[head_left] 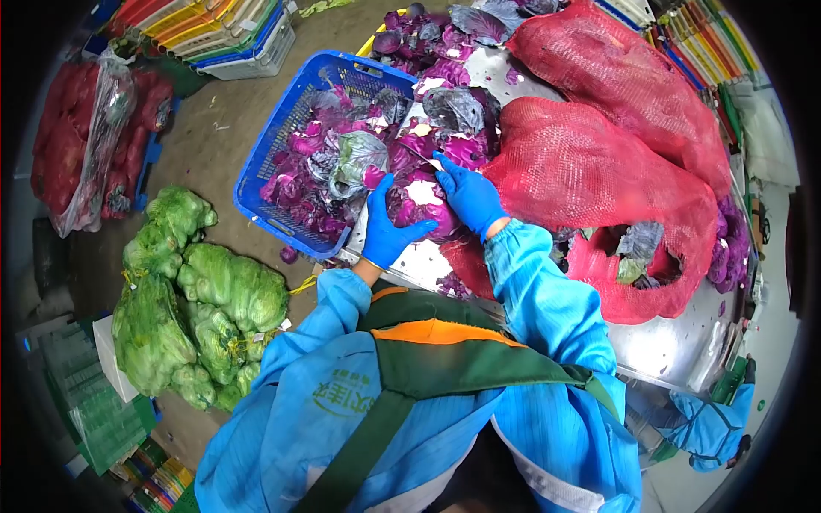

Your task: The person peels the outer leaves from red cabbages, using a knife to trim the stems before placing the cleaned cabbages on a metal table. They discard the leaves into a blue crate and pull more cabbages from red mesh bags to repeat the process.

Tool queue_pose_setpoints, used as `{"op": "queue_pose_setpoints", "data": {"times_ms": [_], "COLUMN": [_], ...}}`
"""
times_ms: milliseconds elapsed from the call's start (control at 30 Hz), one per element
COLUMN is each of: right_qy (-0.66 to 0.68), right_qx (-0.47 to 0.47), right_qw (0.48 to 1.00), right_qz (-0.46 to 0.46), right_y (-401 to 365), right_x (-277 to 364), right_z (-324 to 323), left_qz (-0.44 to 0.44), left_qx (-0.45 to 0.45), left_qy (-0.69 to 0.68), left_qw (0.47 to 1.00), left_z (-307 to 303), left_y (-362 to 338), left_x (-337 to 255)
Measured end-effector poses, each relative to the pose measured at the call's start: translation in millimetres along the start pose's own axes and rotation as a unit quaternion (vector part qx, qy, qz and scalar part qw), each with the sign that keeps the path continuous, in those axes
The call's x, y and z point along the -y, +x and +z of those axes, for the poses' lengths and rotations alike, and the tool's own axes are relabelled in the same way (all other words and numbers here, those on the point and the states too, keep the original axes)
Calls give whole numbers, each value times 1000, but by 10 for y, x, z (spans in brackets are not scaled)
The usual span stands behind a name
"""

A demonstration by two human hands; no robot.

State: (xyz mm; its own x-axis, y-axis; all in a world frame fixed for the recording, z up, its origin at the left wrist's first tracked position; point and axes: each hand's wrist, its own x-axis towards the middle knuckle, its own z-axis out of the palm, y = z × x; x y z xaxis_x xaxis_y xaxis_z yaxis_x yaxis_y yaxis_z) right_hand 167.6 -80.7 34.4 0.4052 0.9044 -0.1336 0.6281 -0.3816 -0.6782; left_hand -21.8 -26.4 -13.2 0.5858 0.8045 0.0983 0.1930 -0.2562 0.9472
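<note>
My left hand (394,224), in a blue glove, is open beside a purple cabbage (434,214) on the metal table (658,342), its thumb at the cabbage's near side. Above that cabbage, my right hand (470,195), also blue-gloved, is closed around a knife (419,156) whose blade points up and left. More purple cabbage (453,111) with dark outer leaves lies just beyond the blade. Left of my hands, a blue basket (248,192) holds loose purple leaves and a greyish-green leaf (357,162).
Red mesh sacks (590,162) lie on the table at the right. Green sacks of vegetables (227,291) sit on the floor at left. Stacked crates (214,34) stand at the upper left, near more red sacks (68,128). Another person (714,423) is at the lower right.
</note>
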Motion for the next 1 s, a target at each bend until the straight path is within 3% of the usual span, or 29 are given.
{"op": "queue_pose_setpoints", "data": {"times_ms": [67,100,133,200,267,333,400,433,467,500,533,567,600,667,733,767,800,867,933,1000], "right_qy": [8,21,42,43,29,18,54,53,112,170,188,163,138,274,275,257,239,239,152,117], "right_qx": [-1,-59,-21,-27,-31,-38,-218,-211,-158,-104,-20,-2,15,-24,-53,-51,-48,64,-31,-26], "right_qw": [995,995,996,997,995,994,974,976,980,974,980,986,990,959,951,957,963,963,988,991], "right_qz": [97,73,75,64,86,100,25,23,-41,-105,-62,-38,-14,71,135,123,110,107,-19,-56], "right_y": [173,379,486,539,406,309,135,144,160,179,240,284,290,144,-59,-197,-296,-333,-361,-350], "right_x": [-1,-542,-740,-897,-803,-421,-79,16,92,122,-21,-225,-379,-383,-348,-154,26,-28,-134,-22], "right_z": [-75,163,172,315,189,-72,-230,-250,-260,-258,-104,117,285,407,589,506,389,229,207,86], "left_qz": [45,107,113,81,13,40,39,57,60,62,66,38,-74,-270,-232,-134,-120,-79,-44,-21], "left_qx": [13,15,28,42,118,150,348,390,416,392,367,307,193,52,18,-36,-122,-162,-104,-46], "left_qy": [57,47,35,8,-33,-17,2,39,36,32,30,-13,16,-231,-193,-121,93,76,95,109], "left_qw": [997,993,993,996,992,988,937,918,907,917,927,951,978,933,953,983,981,981,989,993], "left_z": [-28,-15,-44,-129,-305,-528,-757,-822,-840,-829,-812,-816,-773,-620,-321,-59,103,41,-104,-174], "left_y": [27,-29,-84,-80,64,369,717,860,973,1008,1025,940,765,366,-45,-186,-181,13,114,177], "left_x": [-15,-24,-28,-44,-136,-125,-271,-327,-300,-264,-238,-245,-225,-147,-394,-73,-101,-92,-158,-212]}}
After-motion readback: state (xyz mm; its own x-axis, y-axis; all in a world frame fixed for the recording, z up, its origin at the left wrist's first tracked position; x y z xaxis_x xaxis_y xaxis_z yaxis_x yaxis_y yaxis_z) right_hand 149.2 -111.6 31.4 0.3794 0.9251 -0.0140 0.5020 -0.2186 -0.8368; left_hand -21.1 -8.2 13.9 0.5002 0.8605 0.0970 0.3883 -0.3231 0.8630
